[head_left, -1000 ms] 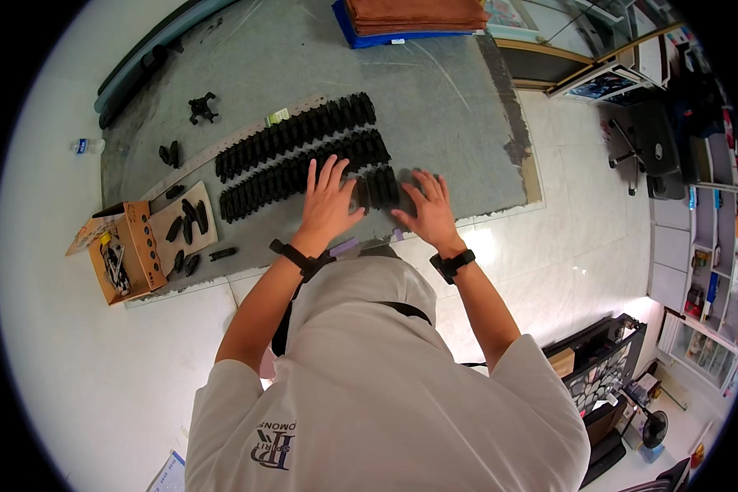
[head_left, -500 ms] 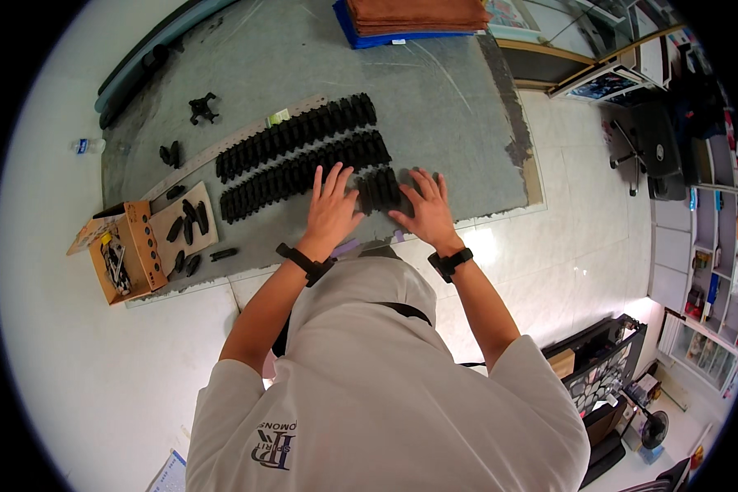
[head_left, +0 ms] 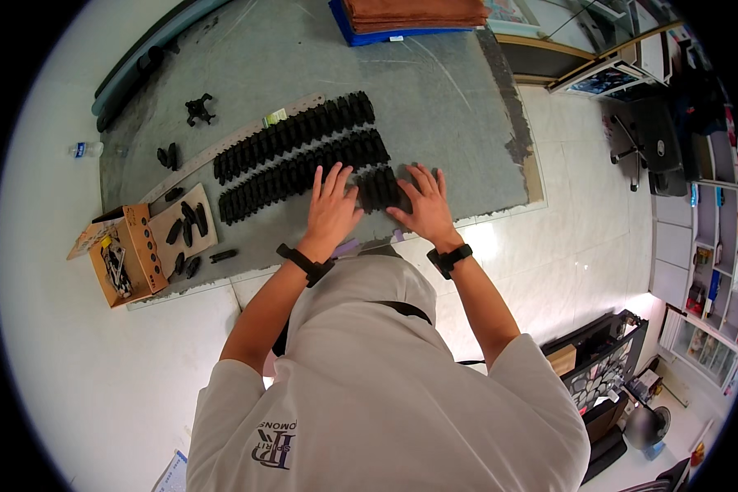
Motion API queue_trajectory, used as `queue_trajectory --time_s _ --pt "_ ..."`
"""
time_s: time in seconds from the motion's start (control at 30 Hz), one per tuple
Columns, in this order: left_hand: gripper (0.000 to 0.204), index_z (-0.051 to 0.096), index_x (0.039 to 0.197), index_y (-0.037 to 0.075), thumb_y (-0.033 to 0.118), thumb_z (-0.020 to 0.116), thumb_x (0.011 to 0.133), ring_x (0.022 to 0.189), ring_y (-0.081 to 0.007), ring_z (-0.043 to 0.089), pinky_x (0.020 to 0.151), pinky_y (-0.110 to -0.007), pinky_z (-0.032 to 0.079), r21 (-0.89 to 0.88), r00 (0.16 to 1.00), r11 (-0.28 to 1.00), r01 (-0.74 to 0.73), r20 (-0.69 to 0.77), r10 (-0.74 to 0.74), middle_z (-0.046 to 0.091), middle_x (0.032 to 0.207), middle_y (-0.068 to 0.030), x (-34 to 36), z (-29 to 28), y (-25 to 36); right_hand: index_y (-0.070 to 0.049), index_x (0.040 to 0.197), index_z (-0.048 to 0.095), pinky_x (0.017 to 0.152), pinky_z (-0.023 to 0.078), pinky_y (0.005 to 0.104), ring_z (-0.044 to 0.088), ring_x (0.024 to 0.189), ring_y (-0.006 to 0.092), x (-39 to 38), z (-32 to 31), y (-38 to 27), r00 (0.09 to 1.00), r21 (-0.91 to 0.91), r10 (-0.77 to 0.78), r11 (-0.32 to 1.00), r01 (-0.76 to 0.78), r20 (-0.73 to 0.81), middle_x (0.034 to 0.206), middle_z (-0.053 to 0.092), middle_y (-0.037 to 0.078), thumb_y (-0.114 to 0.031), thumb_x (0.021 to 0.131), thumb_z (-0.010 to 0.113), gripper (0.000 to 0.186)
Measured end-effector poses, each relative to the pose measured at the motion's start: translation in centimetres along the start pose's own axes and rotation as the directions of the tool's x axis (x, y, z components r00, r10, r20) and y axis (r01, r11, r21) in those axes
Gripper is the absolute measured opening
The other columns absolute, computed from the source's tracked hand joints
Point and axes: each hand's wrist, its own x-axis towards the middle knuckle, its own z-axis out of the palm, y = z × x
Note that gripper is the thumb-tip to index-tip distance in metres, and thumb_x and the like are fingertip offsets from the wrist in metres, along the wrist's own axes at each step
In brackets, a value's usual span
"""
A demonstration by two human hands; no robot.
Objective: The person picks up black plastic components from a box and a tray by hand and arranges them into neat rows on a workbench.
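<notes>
My left hand (head_left: 330, 205) rests over the table with fingers spread, its thumb beside a short group of black parts (head_left: 379, 189). On that group's right side, my right hand (head_left: 425, 203) has its fingers apart, fingertips close to the end pieces; I cannot tell whether they touch them. Above my hands lie two long rows of similar black parts, an upper row (head_left: 295, 131) and a lower one (head_left: 266, 184), with a long pale strip (head_left: 160, 187) behind them. Several loose black pieces (head_left: 188, 232) lie at the left, some on a beige pad (head_left: 205, 244).
The grey worktable (head_left: 451, 115) carries an open cardboard box (head_left: 143, 254), a black four-armed part (head_left: 199, 110), stacked brown and blue cloths (head_left: 410, 16), and a long dark object (head_left: 127, 74) along its edge. A bottle (head_left: 86, 150) lies left; a chair (head_left: 656, 148) stands right.
My left hand has moved slightly right and my right hand slightly left, closer around the short group of parts. The rows look the same.
</notes>
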Motion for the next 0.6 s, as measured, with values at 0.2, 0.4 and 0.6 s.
queue_trajectory --time_s 0.2,0.4,0.6 --pt "0.045 0.079 0.123 0.004 0.03 0.085 0.087 0.159 -0.0322 0.034 0.136 -0.057 0.017 -0.003 1.0 1.0 0.006 -0.01 -0.006 0.053 0.159 -0.0128 -0.06 0.41 -0.03 -0.008 0.136 0.071 0.131 0.02 0.0649 0.04 0.156 0.0377 -0.03 0.07 0.11 1.0 -0.002 -0.003 1.0 0.003 0.0 0.158 0.053 0.016 -0.044 0.084 0.088 0.065" --pt "0.045 0.079 0.123 0.003 0.03 0.085 0.087 0.159 -0.0321 0.035 0.136 -0.057 0.017 -0.004 1.0 1.0 0.01 -0.01 -0.01 0.053 0.159 -0.0127 -0.01 0.45 -0.06 -0.008 0.136 0.071 0.131 0.02 0.0652 0.041 0.156 0.0378 -0.02 0.07 0.1 1.0 0.004 0.002 1.0 -0.002 0.004 0.158 0.053 0.016 -0.044 0.084 0.088 0.065" --pt "0.046 0.078 0.125 0.003 0.03 0.083 0.088 0.157 -0.032 0.037 0.136 -0.058 0.018 -0.003 0.999 1.0 0.016 -0.051 -0.016 0.054 0.157 -0.0126 -0.51 0.11 -0.4 -0.01 0.141 0.068 0.131 0.021 0.0656 0.041 0.155 0.0378 -0.01 0.2 -0.17 0.999 0.025 0.024 0.999 -0.023 -0.024 0.158 0.053 0.015 -0.045 0.084 0.088 0.07"
